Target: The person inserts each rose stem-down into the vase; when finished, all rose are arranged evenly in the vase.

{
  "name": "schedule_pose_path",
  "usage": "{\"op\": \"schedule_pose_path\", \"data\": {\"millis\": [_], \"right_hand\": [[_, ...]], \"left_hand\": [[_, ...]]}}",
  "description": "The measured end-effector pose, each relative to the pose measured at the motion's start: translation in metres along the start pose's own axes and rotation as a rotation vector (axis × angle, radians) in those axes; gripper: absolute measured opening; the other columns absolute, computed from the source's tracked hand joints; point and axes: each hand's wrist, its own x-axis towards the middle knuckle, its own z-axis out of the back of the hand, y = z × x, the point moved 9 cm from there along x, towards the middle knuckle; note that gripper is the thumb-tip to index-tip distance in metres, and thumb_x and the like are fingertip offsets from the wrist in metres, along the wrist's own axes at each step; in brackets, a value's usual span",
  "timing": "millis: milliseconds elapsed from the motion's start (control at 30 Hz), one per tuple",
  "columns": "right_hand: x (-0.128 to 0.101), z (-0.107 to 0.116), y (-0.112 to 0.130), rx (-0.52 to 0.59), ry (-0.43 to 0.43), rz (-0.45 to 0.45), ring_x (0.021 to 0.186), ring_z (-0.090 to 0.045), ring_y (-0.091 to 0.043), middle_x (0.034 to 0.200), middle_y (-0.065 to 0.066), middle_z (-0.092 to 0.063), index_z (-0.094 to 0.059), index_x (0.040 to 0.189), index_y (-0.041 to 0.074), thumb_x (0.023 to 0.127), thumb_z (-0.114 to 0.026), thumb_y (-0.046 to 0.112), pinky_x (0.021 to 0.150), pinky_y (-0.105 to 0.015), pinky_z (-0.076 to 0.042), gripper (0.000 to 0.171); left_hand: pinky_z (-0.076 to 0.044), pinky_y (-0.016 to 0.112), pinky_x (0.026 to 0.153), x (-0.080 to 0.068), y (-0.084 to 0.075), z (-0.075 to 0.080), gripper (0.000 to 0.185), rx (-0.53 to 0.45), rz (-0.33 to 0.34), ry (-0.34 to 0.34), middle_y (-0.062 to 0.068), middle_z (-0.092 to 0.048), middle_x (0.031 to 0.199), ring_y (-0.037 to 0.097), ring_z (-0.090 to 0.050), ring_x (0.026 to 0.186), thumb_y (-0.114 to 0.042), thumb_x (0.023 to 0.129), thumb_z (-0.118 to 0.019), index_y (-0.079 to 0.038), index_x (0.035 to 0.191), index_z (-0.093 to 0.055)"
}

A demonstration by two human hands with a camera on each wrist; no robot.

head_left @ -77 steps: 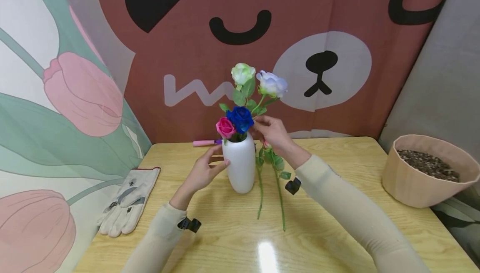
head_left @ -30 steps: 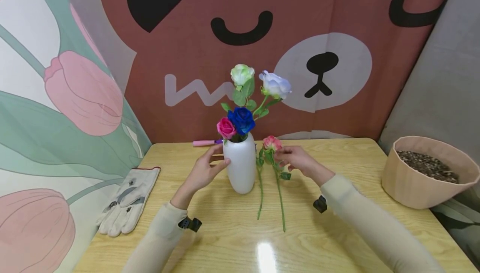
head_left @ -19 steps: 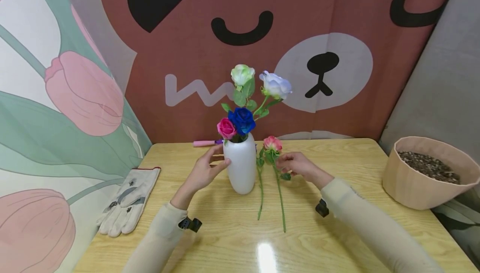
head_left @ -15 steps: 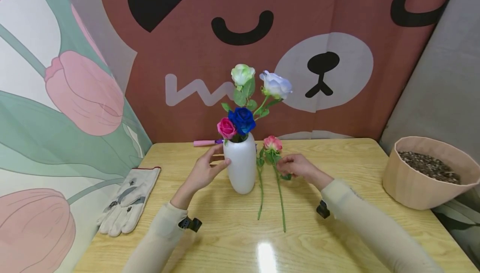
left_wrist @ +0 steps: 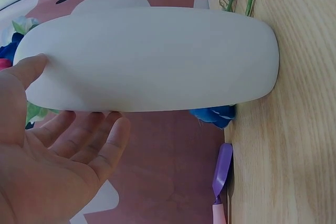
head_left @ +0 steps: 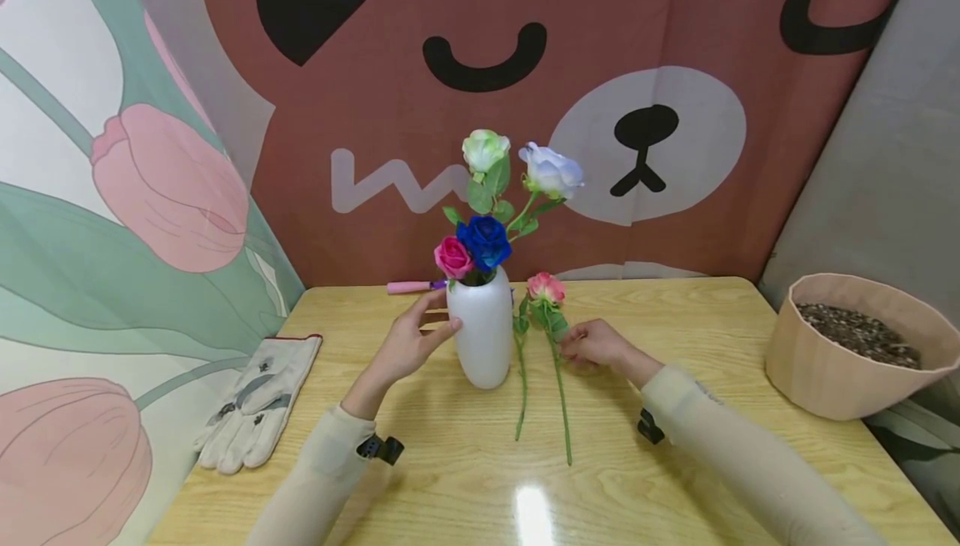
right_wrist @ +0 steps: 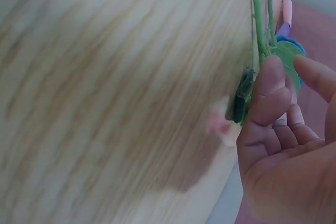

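At the centre of the head view a smooth, rounded white vase point(head_left: 486, 331) stands on the pale wood-grain desk point(head_left: 697, 321), with the left hand point(head_left: 408, 342) resting on its left side, fingers nearly straight and thumb near the rim. The left wrist view shows this more closely: a matte, egg-like wall point(left_wrist: 152, 59) against the fingertips, and a purple-tipped tool point(left_wrist: 221, 171) lying behind it at lower right. Just right of the vase two loose pink-flowered stems point(head_left: 557, 371) lie on the desk; the right hand point(head_left: 596, 344) touches their leaves. Only the right wrist view reveals its fingers point(right_wrist: 270, 93) pinching a green leaf point(right_wrist: 287, 59) beside the thin stems.
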Motion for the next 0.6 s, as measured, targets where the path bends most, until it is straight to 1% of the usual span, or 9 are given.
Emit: {"op": "schedule_pose_path", "data": {"millis": [67,200,300,467,500,600], "right_hand": [[-0.001,-0.001,-0.001,-0.013,-0.005,-0.012,0.066,-0.07,-0.016,0.09,-0.011,-0.075,-0.07,0.101,0.002,0.093,-0.068,0.018,0.049,-0.025,-0.041,0.018],[-0.002,-0.003,-0.003,-0.071,-0.015,-0.025,0.065,-0.071,-0.015,0.082,-0.007,-0.075,-0.073,0.093,0.004,0.092,-0.07,0.02,0.05,-0.025,-0.043,0.017],[-0.003,-0.004,-0.003,-0.104,-0.016,-0.027,0.065,-0.071,-0.014,0.079,-0.007,-0.075,-0.075,0.092,0.004,0.092,-0.07,0.022,0.051,-0.025,-0.045,0.019],[-0.002,-0.005,-0.005,-0.114,-0.033,-0.039,0.066,-0.071,-0.013,0.08,-0.006,-0.076,-0.076,0.092,0.005,0.093,-0.07,0.022,0.053,-0.026,-0.047,0.019],[-0.002,-0.005,-0.005,-0.111,-0.037,-0.036,0.066,-0.071,-0.013,0.081,-0.006,-0.076,-0.076,0.093,0.004,0.093,-0.069,0.022,0.054,-0.027,-0.049,0.019],[0.0,-0.006,-0.005,-0.098,-0.045,-0.029,0.067,-0.071,-0.013,0.084,-0.008,-0.076,-0.075,0.097,0.001,0.094,-0.067,0.018,0.057,-0.027,-0.054,0.02]], "left_hand": [[-0.053,0.054,0.101,0.0,0.0,0.0,0.06,0.002,0.0,0.0,0.01,-0.055,0.143,0.041,-0.055,0.13,-0.042,0.096,-0.066,-0.025,0.149,-0.043],[-0.052,0.055,0.101,0.0,0.001,0.0,0.06,-0.002,0.005,0.004,0.01,-0.055,0.144,0.039,-0.055,0.13,-0.039,0.096,-0.066,-0.024,0.149,-0.043],[-0.053,0.055,0.1,0.0,0.002,-0.001,0.061,-0.007,0.016,0.011,0.012,-0.054,0.145,0.04,-0.056,0.129,-0.036,0.097,-0.065,-0.022,0.151,-0.041],[-0.054,0.055,0.099,0.001,0.002,-0.002,0.061,0.0,0.034,0.024,0.016,-0.051,0.147,0.04,-0.056,0.129,-0.031,0.099,-0.064,-0.018,0.153,-0.038],[-0.054,0.055,0.099,0.0,-0.001,-0.002,0.061,0.0,0.035,0.028,0.017,-0.051,0.147,0.041,-0.056,0.129,-0.03,0.099,-0.064,-0.016,0.153,-0.038],[-0.054,0.054,0.099,-0.005,-0.015,0.0,0.06,0.0,0.035,0.035,0.019,-0.052,0.146,0.043,-0.056,0.128,-0.027,0.099,-0.063,-0.013,0.152,-0.039]]}}
